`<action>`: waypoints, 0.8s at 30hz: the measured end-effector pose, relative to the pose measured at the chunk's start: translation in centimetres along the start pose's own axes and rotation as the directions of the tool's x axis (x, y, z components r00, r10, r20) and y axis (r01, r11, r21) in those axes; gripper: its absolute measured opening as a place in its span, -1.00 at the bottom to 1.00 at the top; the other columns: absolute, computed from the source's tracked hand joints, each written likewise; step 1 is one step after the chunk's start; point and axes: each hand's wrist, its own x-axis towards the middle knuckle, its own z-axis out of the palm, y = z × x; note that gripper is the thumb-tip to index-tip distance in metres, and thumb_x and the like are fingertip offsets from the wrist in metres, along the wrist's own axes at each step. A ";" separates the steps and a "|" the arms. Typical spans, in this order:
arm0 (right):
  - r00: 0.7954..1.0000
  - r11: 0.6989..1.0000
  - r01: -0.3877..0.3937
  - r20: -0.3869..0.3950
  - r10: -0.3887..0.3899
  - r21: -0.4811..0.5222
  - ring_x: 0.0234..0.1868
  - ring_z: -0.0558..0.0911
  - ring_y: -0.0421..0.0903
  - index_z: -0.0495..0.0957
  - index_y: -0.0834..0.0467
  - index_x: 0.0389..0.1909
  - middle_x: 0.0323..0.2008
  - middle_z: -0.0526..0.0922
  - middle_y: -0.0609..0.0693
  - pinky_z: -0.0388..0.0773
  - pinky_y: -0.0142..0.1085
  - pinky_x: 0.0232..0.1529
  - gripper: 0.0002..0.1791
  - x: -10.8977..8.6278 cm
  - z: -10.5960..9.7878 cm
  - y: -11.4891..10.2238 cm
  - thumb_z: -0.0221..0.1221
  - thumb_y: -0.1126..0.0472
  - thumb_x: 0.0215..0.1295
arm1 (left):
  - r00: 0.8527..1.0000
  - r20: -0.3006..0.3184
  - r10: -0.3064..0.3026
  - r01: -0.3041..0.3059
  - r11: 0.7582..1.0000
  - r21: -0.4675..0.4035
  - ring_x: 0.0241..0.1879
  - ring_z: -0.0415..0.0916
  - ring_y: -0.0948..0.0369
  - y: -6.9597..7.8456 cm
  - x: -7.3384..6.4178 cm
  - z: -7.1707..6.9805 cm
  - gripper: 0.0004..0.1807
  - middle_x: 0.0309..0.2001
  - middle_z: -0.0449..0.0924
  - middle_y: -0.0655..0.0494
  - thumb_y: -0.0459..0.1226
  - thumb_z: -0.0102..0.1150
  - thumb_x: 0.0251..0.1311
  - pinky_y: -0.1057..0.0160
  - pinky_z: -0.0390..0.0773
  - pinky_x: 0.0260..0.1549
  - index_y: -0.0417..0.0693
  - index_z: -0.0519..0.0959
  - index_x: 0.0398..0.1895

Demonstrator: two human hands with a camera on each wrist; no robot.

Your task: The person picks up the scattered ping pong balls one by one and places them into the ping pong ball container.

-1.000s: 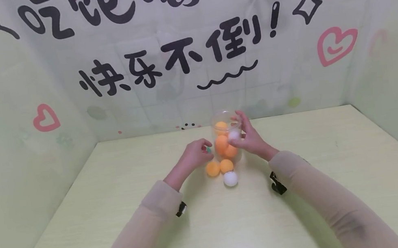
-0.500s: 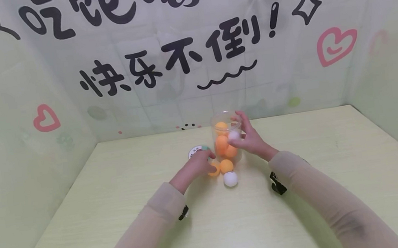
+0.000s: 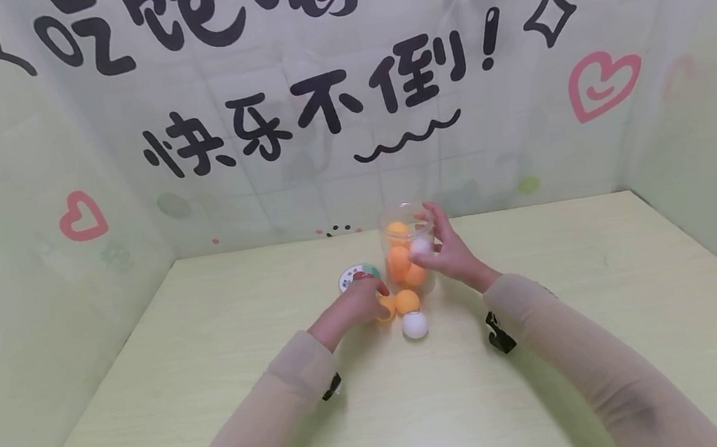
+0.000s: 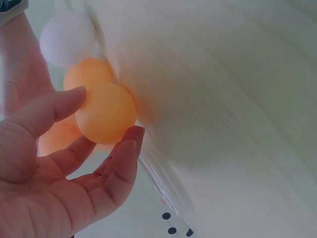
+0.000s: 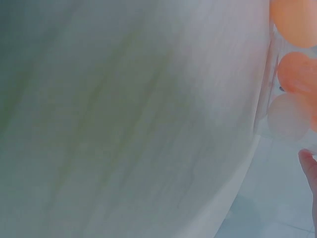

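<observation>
A clear plastic jar (image 3: 387, 226) stands upright at the back of the table with several orange balls and a white ball (image 3: 422, 246) inside. My right hand (image 3: 456, 251) grips its right side, thumb in front and fingers behind. In front of the jar, my left hand (image 3: 362, 300) has its thumb and fingers around an orange ping-pong ball (image 4: 106, 115) on the table, partly covered in the head view. Touching or close to it are another orange ball (image 3: 407, 301) and a white ball (image 3: 414, 325). Behind the left hand lies a round white-and-green lid (image 3: 351, 274), partly hidden.
The pale wooden table (image 3: 240, 296) extends to both sides and toward me. A white cloth backdrop (image 3: 301, 186) with dark lettering rises directly behind the jar, and side panels flank the table.
My left hand has let go of the lid, which now lies on the table left of the jar. It has moved forward onto the orange ball. The right hand keeps its hold.
</observation>
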 end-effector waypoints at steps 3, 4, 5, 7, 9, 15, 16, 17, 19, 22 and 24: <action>1.000 1.000 -0.005 0.000 0.005 -0.006 0.32 0.13 0.23 -0.19 0.19 0.36 0.34 0.05 0.28 0.20 0.16 0.19 -0.06 0.0 0.1 0.0 0.19 0.44 0.05 | 1.000 0.009 -0.002 0.002 1.000 -0.015 -0.35 0.41 0.19 -0.2 -0.1 0.2 -0.59 -0.22 0.50 0.02 -0.38 0.25 -0.04 0.33 0.46 -0.40 -0.19 0.48 -0.04; 1.000 1.000 -0.003 0.000 0.003 -0.009 0.32 0.13 0.23 -0.19 0.19 0.36 0.34 0.05 0.29 0.21 0.16 0.19 -0.06 0.0 0.1 0.0 0.19 0.44 0.05 | 1.000 0.011 -0.002 0.003 1.000 -0.019 -0.36 0.41 0.18 -0.3 -0.1 0.2 -0.59 -0.24 0.50 0.02 -0.38 0.25 -0.04 0.33 0.45 -0.41 -0.19 0.48 -0.04; 1.000 1.000 -0.002 0.001 0.002 -0.009 0.32 0.13 0.23 -0.19 0.19 0.36 0.33 0.05 0.29 0.21 0.16 0.19 -0.06 0.0 0.2 0.0 0.19 0.45 0.05 | 1.000 0.011 0.001 -0.001 1.000 -0.019 -0.36 0.40 0.18 -0.3 -0.2 0.3 -0.59 -0.25 0.50 0.03 -0.38 0.25 -0.04 0.33 0.44 -0.41 -0.19 0.48 -0.05; 1.000 1.000 0.003 0.002 -0.003 -0.009 0.32 0.13 0.24 -0.19 0.20 0.36 0.33 0.05 0.30 0.22 0.16 0.19 -0.06 0.0 0.2 0.1 0.19 0.45 0.05 | 1.000 0.015 0.006 -0.005 1.000 -0.024 -0.37 0.40 0.19 -0.4 -0.2 0.4 -0.60 -0.28 0.49 0.03 -0.38 0.25 -0.04 0.33 0.43 -0.43 -0.19 0.47 -0.06; 1.000 1.000 0.009 0.001 -0.009 -0.007 0.32 0.13 0.25 -0.19 0.22 0.35 0.33 0.05 0.31 0.22 0.16 0.18 -0.06 0.0 0.1 0.3 0.18 0.47 0.04 | 1.000 0.017 0.013 -0.012 1.000 -0.023 -0.39 0.40 0.19 -0.4 -0.2 0.4 -0.60 -0.29 0.49 0.04 -0.37 0.25 -0.04 0.34 0.43 -0.44 -0.19 0.47 -0.06; 1.000 1.000 0.007 -0.004 -0.007 -0.016 0.32 0.15 0.19 -0.18 0.12 0.36 0.34 0.07 0.23 0.24 0.15 0.17 -0.04 0.7 -0.2 2.2 0.22 0.41 0.05 | 1.000 0.028 0.000 0.001 0.999 -0.045 -0.40 0.41 0.19 -0.1 -0.3 0.4 -0.60 -0.31 0.48 0.05 -0.36 0.24 -0.02 0.35 0.43 -0.45 -0.18 0.46 -0.04; 1.000 1.000 0.009 -0.005 -0.009 -0.018 0.32 0.16 0.18 -0.18 0.10 0.36 0.34 0.07 0.22 0.24 0.15 0.17 -0.04 0.9 -0.2 2.5 0.23 0.40 0.05 | 1.000 0.026 -0.003 0.004 0.999 -0.045 -0.39 0.40 0.19 -0.1 -0.3 0.4 -0.59 -0.30 0.48 0.06 -0.37 0.24 -0.02 0.34 0.43 -0.45 -0.18 0.46 -0.04; 1.000 1.000 0.007 -0.008 -0.007 -0.015 0.32 0.16 0.15 -0.17 0.07 0.37 0.34 0.08 0.19 0.24 0.14 0.18 -0.03 1.0 -0.3 2.9 0.24 0.39 0.05 | 1.000 0.022 -0.003 0.004 0.999 -0.038 -0.38 0.40 0.19 -0.1 -0.3 0.4 -0.59 -0.29 0.48 0.05 -0.37 0.25 -0.02 0.34 0.44 -0.44 -0.17 0.46 -0.04; 1.000 1.000 0.010 -0.007 -0.010 -0.021 0.32 0.16 0.16 -0.18 0.07 0.37 0.34 0.08 0.18 0.24 0.14 0.18 -0.03 1.0 -0.3 3.2 0.24 0.37 0.05 | 1.000 0.017 0.000 0.000 1.000 -0.030 -0.35 0.40 0.18 -0.1 -0.3 0.3 -0.59 -0.25 0.48 0.04 -0.37 0.25 -0.02 0.32 0.45 -0.40 -0.17 0.46 -0.04; 1.000 1.000 0.021 -0.010 -0.021 -0.013 0.32 0.16 0.19 -0.17 0.10 0.36 0.34 0.09 0.19 0.24 0.16 0.17 -0.03 0.9 -0.3 3.3 0.24 0.38 0.03 | 1.000 -0.006 0.018 -0.018 1.000 -0.011 -0.28 0.40 0.16 0.0 -0.4 0.1 -0.59 -0.16 0.50 0.01 -0.37 0.25 -0.03 0.28 0.47 -0.30 -0.19 0.48 -0.04; 1.000 1.000 0.025 -0.009 -0.025 -0.005 0.32 0.16 0.19 -0.17 0.11 0.37 0.34 0.08 0.19 0.25 0.16 0.16 -0.03 0.9 -0.3 3.3 0.24 0.39 0.02 | 1.000 -0.018 0.022 -0.023 1.000 -0.009 -0.23 0.40 0.14 0.0 -0.5 -0.1 -0.59 -0.09 0.51 -0.02 -0.37 0.25 -0.02 0.23 0.48 -0.23 -0.20 0.48 -0.03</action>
